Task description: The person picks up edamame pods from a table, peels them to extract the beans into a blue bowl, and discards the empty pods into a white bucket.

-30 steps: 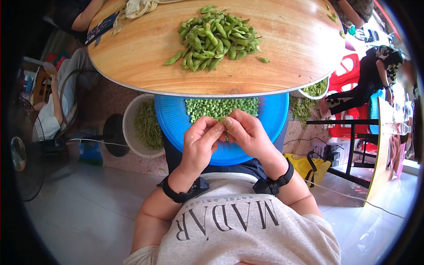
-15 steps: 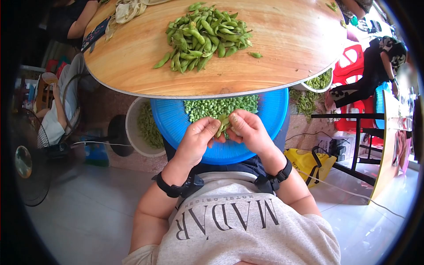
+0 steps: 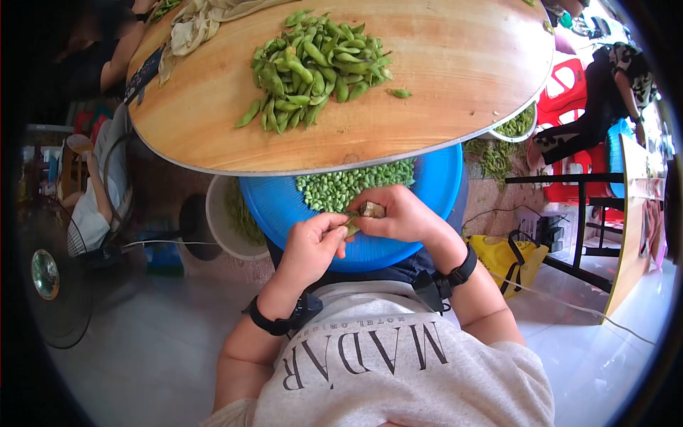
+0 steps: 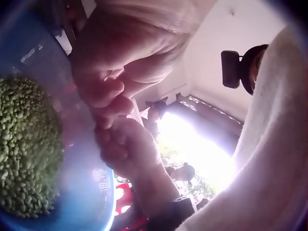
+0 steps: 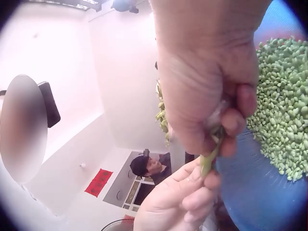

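Note:
A green soybean pod (image 5: 207, 164) is between both hands, over the near part of a blue basin (image 3: 442, 186). My left hand (image 3: 311, 240) pinches the pod's lower end between thumb and finger. My right hand (image 3: 404, 215) grips its other end with thumb and curled fingers, which hide part of it. A small brownish-white patch shows at the right fingers in the head view. Shelled green beans (image 3: 333, 188) cover the far part of the basin, beyond the hands. On the wooden table (image 3: 448, 64) lies a heap of unshelled pods (image 3: 313, 67).
The table's rounded edge overhangs the basin. A white bucket (image 3: 219, 206) with pods stands left of the basin, another tub (image 3: 528, 132) back right. A fan (image 3: 53, 285) is at the left, a yellow bag (image 3: 498, 257) at the right. Other people sit or bend nearby.
Both hands have turned; the right one has rolled over, with its back now facing up. The pod, held up between the fingers before, is now mostly covered. The head view has shifted slightly.

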Motion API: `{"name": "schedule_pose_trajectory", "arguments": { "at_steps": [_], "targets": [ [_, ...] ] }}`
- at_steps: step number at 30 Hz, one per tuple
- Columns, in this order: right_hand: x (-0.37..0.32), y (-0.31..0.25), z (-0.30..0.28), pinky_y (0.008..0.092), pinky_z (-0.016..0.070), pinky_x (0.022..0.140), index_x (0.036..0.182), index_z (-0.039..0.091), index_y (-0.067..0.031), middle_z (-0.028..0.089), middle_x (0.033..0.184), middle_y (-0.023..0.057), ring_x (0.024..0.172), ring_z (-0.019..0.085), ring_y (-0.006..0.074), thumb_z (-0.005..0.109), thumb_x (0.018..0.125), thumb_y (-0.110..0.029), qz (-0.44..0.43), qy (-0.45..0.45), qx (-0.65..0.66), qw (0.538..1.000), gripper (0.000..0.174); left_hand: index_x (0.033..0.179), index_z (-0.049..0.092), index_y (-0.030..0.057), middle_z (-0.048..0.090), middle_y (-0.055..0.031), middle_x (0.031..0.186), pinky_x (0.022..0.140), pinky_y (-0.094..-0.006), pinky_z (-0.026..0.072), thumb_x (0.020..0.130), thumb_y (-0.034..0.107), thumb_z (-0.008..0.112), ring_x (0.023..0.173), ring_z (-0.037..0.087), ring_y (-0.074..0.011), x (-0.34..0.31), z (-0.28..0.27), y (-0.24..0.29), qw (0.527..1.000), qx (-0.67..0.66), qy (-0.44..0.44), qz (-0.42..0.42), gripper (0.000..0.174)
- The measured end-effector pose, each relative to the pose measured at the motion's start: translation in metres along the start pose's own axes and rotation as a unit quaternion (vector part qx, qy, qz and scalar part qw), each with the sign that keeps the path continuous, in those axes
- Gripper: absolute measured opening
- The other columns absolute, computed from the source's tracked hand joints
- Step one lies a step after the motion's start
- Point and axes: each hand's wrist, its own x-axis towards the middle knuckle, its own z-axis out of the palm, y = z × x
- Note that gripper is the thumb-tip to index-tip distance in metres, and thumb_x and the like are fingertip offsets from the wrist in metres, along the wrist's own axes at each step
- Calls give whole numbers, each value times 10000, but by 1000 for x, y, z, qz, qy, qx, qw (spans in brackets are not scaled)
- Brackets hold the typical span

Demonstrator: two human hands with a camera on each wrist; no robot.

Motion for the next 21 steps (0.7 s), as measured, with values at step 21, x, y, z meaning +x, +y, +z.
{"name": "schedule_pose_trajectory", "arguments": {
  "at_steps": [21],
  "targets": [
    [-3, -10, 10, 196, 403, 514, 941, 620, 13, 565, 654, -2, 576, 498, 58, 671, 790, -148, 46, 8, 204, 978, 226, 1007, 405, 7, 552, -69, 732, 504, -188, 387, 865, -13, 486, 566, 465, -66, 3, 19, -8, 971, -164, 98, 145, 165]
  ]
}}
